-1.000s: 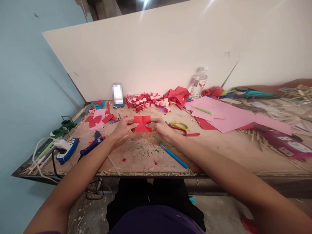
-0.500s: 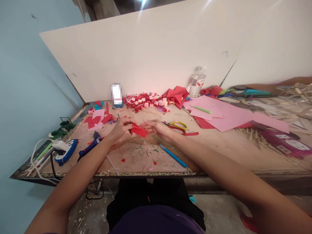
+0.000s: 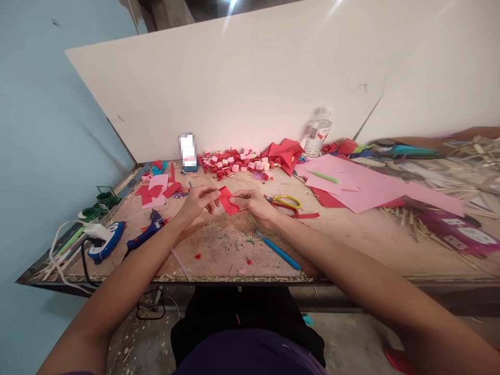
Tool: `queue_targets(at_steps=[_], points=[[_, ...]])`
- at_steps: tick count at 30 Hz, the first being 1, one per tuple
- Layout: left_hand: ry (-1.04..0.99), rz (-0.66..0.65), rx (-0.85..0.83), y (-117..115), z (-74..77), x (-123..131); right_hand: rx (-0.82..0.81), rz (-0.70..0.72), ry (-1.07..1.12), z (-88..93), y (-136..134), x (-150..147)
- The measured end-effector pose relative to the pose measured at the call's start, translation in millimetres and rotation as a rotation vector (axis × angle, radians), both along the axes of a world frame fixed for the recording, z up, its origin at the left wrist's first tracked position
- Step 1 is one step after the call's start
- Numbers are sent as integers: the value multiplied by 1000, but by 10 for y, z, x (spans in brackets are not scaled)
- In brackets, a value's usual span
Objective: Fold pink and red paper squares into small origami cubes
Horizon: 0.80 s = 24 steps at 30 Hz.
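A small piece of red paper point(image 3: 228, 202) is held up over the middle of the table, tilted, with a crease or fold near its upper edge. My right hand point(image 3: 253, 204) pinches its right side, the thumb lying on the near face and the other fingers behind. At the paper's upper left edge, my left hand point(image 3: 201, 202) grips with bent fingertips; its lower fingers curl free of the paper. Just right of my right hand lie scissors point(image 3: 287, 202) with yellow and red handles. A blue pen point(image 3: 278, 251) rests nearer the table's front edge.
Small red and pink folded paper pieces point(image 3: 234, 161) are heaped at the back, between a phone point(image 3: 188, 151) and a bottle point(image 3: 318, 133). Pink sheets point(image 3: 367, 182) spread rightward. At left are a glue gun point(image 3: 146, 232), a power strip point(image 3: 107, 244) and paper scraps point(image 3: 158, 188).
The red paper has turned from lying flatter to standing more upright. My right thumb has come onto its near face, and my left fingers have shifted to its upper left edge.
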<state>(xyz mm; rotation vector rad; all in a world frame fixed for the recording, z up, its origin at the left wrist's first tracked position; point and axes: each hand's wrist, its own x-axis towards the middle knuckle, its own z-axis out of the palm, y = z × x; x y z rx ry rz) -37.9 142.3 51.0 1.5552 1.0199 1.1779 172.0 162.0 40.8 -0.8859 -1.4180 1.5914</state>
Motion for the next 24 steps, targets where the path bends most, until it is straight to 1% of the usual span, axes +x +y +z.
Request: queue_targets(at_steps=[2,5,9,15,24], points=[[56,-5,25,-11,2,28,-14,-18,11,3,-4,-10],[114,16,95,-20,14,47,-45,5,0,0,-13,-22],[162,46,156,-36,41,47,-25,24,-42,3,-37,-34],[215,44,137,-58,37,64,63,40,-123,3,-59,-50],[201,20,132,-5,-43,28,173,55,-171,-90,10,-30]])
